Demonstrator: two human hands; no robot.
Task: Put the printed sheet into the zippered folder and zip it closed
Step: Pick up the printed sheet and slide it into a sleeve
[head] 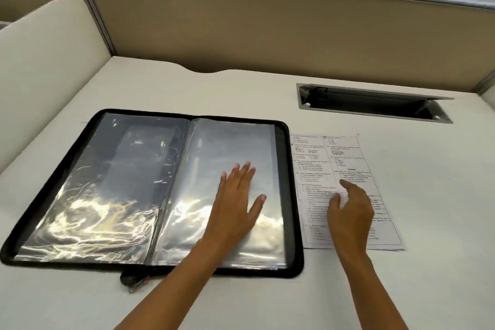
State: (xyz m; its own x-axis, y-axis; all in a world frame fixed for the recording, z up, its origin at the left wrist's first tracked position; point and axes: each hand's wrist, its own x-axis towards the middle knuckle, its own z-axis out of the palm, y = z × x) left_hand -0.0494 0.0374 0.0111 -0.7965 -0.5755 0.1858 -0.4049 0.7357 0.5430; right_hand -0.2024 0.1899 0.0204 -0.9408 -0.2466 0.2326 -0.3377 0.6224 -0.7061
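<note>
while open, folder [288, 182] beside sheet [316, 158]

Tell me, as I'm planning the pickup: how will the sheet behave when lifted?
The sheet is one thin page lying flat, so probably light and floppy, sagging when lifted by an edge. On the smooth desk it likely slides when pushed.

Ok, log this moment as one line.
zippered folder: open flat on desk | printed sheet: beside folder, not inserted | left hand: flat on right sleeve | right hand: on sheet, grip unclear
</note>
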